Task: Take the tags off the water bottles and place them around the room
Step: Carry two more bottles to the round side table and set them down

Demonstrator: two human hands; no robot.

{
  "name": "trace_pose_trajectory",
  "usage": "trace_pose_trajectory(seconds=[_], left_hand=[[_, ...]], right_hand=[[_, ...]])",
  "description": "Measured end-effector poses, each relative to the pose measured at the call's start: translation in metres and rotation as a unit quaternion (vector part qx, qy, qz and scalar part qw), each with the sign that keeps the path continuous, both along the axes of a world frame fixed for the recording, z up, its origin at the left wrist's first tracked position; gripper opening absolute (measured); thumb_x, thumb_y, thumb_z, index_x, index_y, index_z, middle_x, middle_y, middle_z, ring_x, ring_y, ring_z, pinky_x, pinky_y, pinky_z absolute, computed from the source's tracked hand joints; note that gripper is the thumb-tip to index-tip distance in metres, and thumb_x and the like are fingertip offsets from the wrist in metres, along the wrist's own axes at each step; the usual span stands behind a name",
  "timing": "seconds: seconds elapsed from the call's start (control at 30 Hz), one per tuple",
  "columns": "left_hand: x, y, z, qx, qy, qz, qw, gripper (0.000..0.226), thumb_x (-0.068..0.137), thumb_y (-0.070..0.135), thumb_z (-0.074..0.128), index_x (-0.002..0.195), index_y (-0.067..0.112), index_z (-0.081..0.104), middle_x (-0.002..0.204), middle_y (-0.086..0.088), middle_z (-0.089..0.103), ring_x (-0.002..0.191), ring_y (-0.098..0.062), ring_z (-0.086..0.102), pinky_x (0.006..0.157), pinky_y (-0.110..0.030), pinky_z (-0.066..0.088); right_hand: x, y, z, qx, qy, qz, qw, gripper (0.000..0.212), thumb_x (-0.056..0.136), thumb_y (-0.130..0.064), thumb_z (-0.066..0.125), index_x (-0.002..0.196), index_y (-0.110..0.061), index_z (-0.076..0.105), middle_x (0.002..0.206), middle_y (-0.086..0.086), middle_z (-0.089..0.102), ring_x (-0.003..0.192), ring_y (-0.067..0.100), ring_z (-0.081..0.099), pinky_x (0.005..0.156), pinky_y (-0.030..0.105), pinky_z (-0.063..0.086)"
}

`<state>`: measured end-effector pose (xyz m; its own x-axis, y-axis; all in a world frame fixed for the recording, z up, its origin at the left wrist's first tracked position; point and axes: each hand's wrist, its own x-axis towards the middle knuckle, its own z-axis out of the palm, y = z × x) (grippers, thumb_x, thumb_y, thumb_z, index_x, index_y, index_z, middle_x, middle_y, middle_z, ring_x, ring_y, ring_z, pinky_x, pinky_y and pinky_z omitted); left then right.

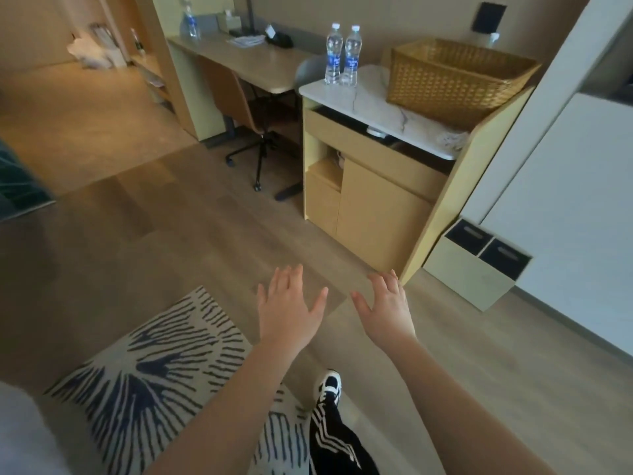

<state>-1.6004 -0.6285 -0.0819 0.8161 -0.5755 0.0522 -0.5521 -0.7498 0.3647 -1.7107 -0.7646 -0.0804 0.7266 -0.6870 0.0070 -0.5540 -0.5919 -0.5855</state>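
Both hands, left hand and right hand, spread empty; two clear blue-labelled plastic water bottles beside the woven wicker basket look light, slippery; grip mid-body, tags possibly unseen.

The print on the labels of the two bottles on the cabinet is too small to read, and the desk bottle is blurred, its cap cut by the top edge. The basket hides what lies behind it. Both forearms run off the bottom edge.
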Motion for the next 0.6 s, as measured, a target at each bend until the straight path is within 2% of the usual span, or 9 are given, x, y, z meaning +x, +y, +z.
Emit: trace_pose_trajectory(seconds=[0.23, 0.4, 0.6], left_hand=[[0.154, -0.104, 0.001, -0.017, -0.002, -0.008, 1.000, 0.074, 0.090, 0.067, 0.028, 0.150, 0.023, 0.022, 0.157, -0.001, 0.029, 0.147, -0.019, 0.016, 0.116, -0.050, 0.011], [0.268, -0.189, 0.027, -0.022, -0.013, -0.012, 1.000, 0.074, 0.090, 0.067, 0.031, 0.149, 0.024, 0.024, 0.156, -0.001, 0.030, 0.146, -0.019, 0.018, 0.117, -0.052, 0.013], [0.378, -0.261, 0.040, -0.040, -0.022, -0.023, 0.999, 0.073, 0.090, 0.066, 0.031, 0.149, 0.023, 0.024, 0.156, -0.003, 0.029, 0.147, -0.020, 0.017, 0.116, -0.051, 0.013]], right_hand=[[0.155, -0.106, -0.005, -0.003, -0.013, -0.005, 1.000, 0.053, 0.095, -0.038, 0.051, 0.139, -0.011, 0.041, 0.148, 0.007, 0.036, 0.146, 0.024, 0.012, 0.117, 0.043, 0.017], [0.267, -0.187, 0.018, -0.004, -0.031, -0.021, 0.999, 0.054, 0.094, -0.043, 0.050, 0.141, -0.018, 0.039, 0.151, 0.004, 0.033, 0.146, 0.022, 0.013, 0.118, 0.044, 0.019], [0.373, -0.256, 0.040, -0.017, -0.037, -0.023, 0.999, 0.058, 0.094, -0.043, 0.050, 0.143, -0.013, 0.038, 0.150, 0.006, 0.034, 0.146, 0.023, 0.014, 0.117, 0.046, 0.021]])
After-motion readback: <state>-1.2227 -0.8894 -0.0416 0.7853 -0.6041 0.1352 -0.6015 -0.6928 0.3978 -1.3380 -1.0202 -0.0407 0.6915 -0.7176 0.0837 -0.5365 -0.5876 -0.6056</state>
